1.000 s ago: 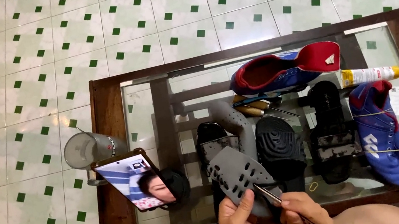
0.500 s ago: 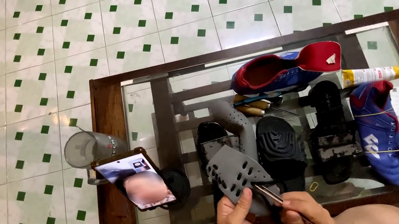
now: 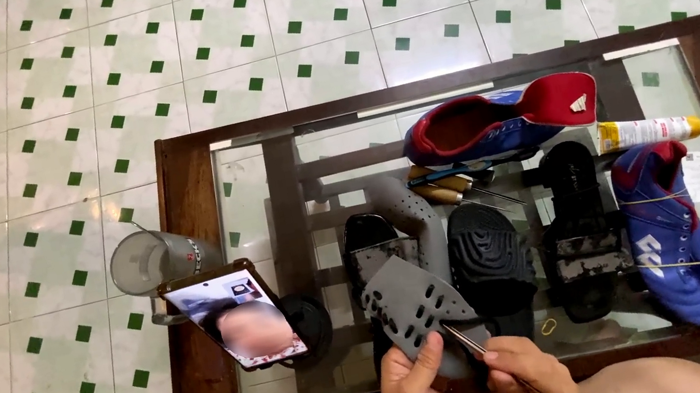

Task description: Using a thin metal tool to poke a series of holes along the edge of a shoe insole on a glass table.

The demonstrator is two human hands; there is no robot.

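The left hand [image 3: 413, 391] pinches the grey perforated shoe piece [image 3: 416, 309] at its near end; the piece's long axis tilts up and left, above the glass table [image 3: 200, 213]. The right hand [image 3: 528, 378], just beside it, grips a thin metal tool [image 3: 473, 347], tip touching the piece.

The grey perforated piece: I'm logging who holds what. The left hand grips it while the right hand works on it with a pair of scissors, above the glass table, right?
Not quite. In the head view the left hand does grip the grey perforated piece above the glass table, but the right hand holds a thin metal tool like an awl, not scissors.
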